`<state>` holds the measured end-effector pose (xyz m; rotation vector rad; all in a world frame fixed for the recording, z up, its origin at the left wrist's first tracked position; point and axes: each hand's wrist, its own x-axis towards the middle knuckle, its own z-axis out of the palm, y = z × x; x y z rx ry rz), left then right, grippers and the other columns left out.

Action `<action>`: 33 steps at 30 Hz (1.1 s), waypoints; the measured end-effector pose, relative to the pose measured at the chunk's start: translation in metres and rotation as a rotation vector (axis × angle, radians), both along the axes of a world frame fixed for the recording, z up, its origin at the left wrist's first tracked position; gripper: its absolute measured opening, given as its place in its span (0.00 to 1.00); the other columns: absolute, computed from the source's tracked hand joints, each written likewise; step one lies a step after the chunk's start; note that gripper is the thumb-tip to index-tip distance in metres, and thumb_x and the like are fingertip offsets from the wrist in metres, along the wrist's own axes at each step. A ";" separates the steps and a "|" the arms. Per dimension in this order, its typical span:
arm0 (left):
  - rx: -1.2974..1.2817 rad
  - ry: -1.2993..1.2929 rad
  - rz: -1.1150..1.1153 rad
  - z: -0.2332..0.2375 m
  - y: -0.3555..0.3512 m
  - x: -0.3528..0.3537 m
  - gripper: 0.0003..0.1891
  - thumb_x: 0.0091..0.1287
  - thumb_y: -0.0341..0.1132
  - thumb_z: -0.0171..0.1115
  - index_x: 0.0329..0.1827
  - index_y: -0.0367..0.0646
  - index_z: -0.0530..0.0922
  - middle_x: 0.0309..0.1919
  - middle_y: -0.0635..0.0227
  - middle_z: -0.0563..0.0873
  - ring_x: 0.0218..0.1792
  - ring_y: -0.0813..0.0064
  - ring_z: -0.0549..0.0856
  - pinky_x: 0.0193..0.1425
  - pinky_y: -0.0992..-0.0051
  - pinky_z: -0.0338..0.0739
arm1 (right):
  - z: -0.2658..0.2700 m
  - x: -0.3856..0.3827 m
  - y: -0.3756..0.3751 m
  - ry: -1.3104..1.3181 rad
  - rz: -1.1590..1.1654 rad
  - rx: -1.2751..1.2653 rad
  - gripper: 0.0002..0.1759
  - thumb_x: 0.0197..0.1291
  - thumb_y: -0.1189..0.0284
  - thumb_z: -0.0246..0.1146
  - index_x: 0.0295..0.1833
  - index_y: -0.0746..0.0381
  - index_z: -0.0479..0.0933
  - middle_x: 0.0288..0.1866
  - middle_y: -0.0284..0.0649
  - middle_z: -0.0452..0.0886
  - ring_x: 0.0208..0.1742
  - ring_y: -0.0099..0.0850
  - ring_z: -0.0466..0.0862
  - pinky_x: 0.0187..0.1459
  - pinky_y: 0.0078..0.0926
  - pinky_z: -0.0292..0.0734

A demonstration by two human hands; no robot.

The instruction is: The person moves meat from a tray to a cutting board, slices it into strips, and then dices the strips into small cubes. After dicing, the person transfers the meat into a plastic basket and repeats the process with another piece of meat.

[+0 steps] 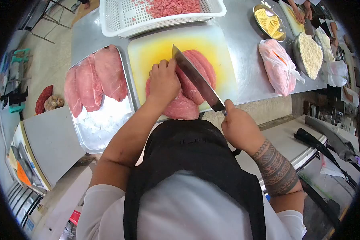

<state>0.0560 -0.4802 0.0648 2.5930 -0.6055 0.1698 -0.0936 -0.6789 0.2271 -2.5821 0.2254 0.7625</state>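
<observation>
My right hand is wrapped round the handle of a broad-bladed kitchen knife. The blade slants up and left across a piece of raw meat on a yellow-stained white cutting board. My left hand, its fingers curled, grips the meat just left of the blade. To the right of the blade, several meat slices lean against each other. Left of the board, large raw cuts lie in a metal tray.
A white perforated basket of diced meat sits behind the board. To the right are a tied plastic bag, a bowl of yellow pieces and a bowl of pale crumbly food. Other people's hands are at the far right.
</observation>
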 end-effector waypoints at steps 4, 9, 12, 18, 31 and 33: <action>0.007 0.025 0.008 0.002 0.000 0.001 0.18 0.65 0.30 0.61 0.58 0.42 0.80 0.49 0.54 0.83 0.52 0.48 0.82 0.56 0.48 0.75 | -0.019 0.013 0.005 -0.041 0.034 -0.003 0.14 0.65 0.78 0.60 0.53 0.69 0.68 0.36 0.64 0.86 0.44 0.65 0.87 0.46 0.62 0.82; -0.025 0.037 0.026 0.005 -0.001 0.000 0.14 0.71 0.31 0.59 0.58 0.40 0.80 0.52 0.51 0.85 0.53 0.45 0.83 0.59 0.47 0.77 | -0.085 0.060 0.035 -0.163 -0.030 0.047 0.12 0.68 0.77 0.57 0.54 0.70 0.70 0.39 0.65 0.86 0.45 0.64 0.88 0.49 0.60 0.83; -0.028 0.006 0.046 0.000 -0.003 0.001 0.17 0.65 0.30 0.61 0.57 0.42 0.80 0.49 0.54 0.85 0.53 0.48 0.83 0.56 0.49 0.76 | -0.105 0.081 0.048 -0.223 -0.063 0.064 0.11 0.69 0.76 0.56 0.53 0.70 0.72 0.39 0.66 0.86 0.45 0.64 0.88 0.49 0.60 0.83; -0.009 0.004 0.038 -0.003 -0.001 0.000 0.18 0.66 0.30 0.60 0.59 0.41 0.80 0.49 0.54 0.85 0.53 0.47 0.83 0.57 0.48 0.76 | -0.028 0.006 0.015 -0.014 -0.005 -0.014 0.12 0.69 0.75 0.57 0.54 0.69 0.70 0.36 0.65 0.86 0.42 0.65 0.88 0.46 0.64 0.82; -0.027 0.054 0.010 0.010 0.005 -0.005 0.20 0.67 0.28 0.60 0.62 0.40 0.80 0.53 0.54 0.84 0.54 0.46 0.81 0.60 0.48 0.75 | -0.094 0.012 0.021 -0.178 -0.020 -0.021 0.13 0.66 0.75 0.59 0.52 0.68 0.68 0.33 0.63 0.85 0.40 0.63 0.88 0.42 0.61 0.83; -0.007 0.041 0.009 0.004 0.005 -0.006 0.23 0.62 0.28 0.63 0.63 0.42 0.80 0.52 0.57 0.83 0.55 0.47 0.80 0.59 0.47 0.74 | -0.058 0.012 0.020 -0.167 -0.008 -0.036 0.13 0.66 0.76 0.60 0.52 0.68 0.68 0.34 0.63 0.85 0.40 0.63 0.88 0.43 0.61 0.83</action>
